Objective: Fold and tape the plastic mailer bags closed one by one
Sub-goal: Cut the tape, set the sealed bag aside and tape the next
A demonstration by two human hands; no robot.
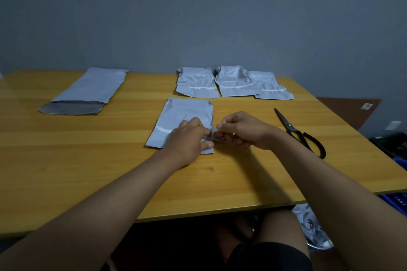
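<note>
A folded grey mailer bag (185, 114) lies flat in the middle of the wooden table (110, 160), with a strip of clear tape across its fold. My left hand (189, 138) rests on the bag's near right corner and pinches the free end of the tape. Just to its right, my right hand (244, 131) grips a small roll of clear tape (221, 136) at the bag's right edge. Three folded and taped bags (231, 83) lie in a row at the back. An unfolded bag (88, 90) with its flap open lies at the back left.
Black scissors (301, 133) lie on the table to the right of my right hand, blades pointing away. The table's near edge runs just above my knees. Crumpled plastic (312, 231) sits on the floor at the lower right.
</note>
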